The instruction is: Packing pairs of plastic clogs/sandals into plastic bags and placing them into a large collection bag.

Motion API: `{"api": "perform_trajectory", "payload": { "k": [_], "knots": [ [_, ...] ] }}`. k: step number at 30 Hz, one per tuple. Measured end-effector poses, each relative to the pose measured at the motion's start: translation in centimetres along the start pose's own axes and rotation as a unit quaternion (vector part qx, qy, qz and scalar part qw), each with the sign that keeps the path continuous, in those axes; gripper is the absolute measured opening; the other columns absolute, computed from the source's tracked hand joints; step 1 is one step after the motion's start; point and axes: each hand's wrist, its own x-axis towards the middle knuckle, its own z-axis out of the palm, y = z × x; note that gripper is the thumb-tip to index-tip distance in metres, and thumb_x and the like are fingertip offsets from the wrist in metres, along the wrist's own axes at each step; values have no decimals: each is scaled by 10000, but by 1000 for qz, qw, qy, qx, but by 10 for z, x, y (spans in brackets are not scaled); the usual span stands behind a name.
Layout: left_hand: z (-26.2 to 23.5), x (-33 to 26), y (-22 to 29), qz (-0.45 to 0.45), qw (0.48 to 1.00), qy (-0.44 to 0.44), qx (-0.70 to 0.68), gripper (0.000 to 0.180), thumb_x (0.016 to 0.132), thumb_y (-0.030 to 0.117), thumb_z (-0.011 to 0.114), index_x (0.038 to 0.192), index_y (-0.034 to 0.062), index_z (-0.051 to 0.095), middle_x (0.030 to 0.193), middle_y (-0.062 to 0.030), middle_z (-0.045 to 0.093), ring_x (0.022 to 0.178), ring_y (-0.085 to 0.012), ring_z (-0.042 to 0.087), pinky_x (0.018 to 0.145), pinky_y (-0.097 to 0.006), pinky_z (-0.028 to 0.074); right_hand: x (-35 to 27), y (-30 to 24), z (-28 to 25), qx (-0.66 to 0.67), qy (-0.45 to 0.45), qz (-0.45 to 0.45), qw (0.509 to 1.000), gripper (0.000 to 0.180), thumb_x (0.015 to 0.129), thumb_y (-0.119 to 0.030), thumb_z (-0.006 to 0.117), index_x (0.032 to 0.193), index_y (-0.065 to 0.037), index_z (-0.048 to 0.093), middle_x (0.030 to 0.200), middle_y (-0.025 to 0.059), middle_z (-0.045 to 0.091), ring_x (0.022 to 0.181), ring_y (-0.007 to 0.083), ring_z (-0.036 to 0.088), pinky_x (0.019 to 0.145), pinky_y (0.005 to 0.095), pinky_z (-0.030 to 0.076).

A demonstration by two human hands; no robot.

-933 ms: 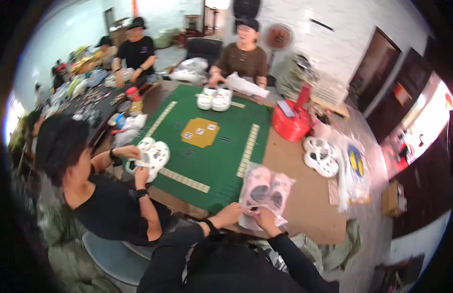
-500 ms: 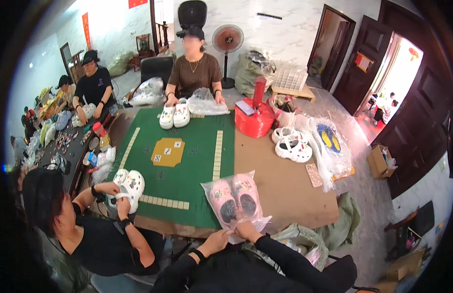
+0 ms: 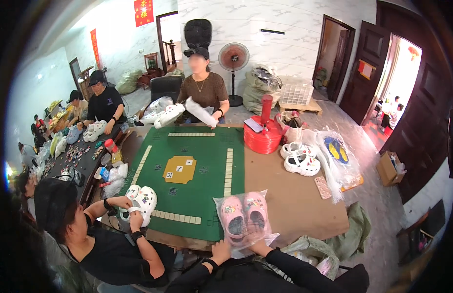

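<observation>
A pair of pink clogs (image 3: 256, 215) with colourful charms lies inside a clear plastic bag (image 3: 220, 213) at the table's front edge. Their toes point away from me. At the near left corner of the bag, my left hand (image 3: 220, 252) is closed on the plastic. My right hand (image 3: 259, 247) grips the bag's near edge, its fingers partly covered by the film near the heels. Both hands sit low at the mouth of the bag, a little apart.
A green mat (image 3: 187, 146) with printed tiles covers the table's left part. To my left a co-worker handles white clogs (image 3: 144, 205); another across holds a white pair (image 3: 169, 115). A red twine roll (image 3: 262, 138), white clogs (image 3: 302, 160) and a phone (image 3: 322, 187) lie right. Woven sacks (image 3: 351, 227) stand below.
My hands have moved apart along the bag's near edge, and the bag sits straighter. The person across has lifted the white clogs and a plastic bag off the mat. The whole view has shifted.
</observation>
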Motion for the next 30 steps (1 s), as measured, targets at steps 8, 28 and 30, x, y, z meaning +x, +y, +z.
{"api": "perform_trajectory", "payload": {
  "k": [8,28,30],
  "knots": [
    [32,15,-3,-51,967,-63,-240,665,731,255,510,1213,-47,167,992,-289,517,805,-410,557,675,-473,442,-11,0,23,-44,-134,56,988,271,664,-188,516,895,-49,542,917,203,525,845,350,488,690,441,376],
    [11,8,-11,-10,980,-69,-189,684,686,73,456,1273,-75,136,744,-244,579,684,-385,570,581,-440,443,-7,6,52,-32,-267,33,962,333,674,-316,523,939,-123,584,993,179,557,872,351,534,760,451,401],
    [-20,8,-2,-19,979,-98,-180,694,682,73,460,1280,-59,134,766,-240,580,698,-384,570,592,-443,442,-15,20,65,-56,-147,-35,987,325,683,-315,515,934,-122,584,1006,188,552,816,356,555,719,433,429]
  ]
}}
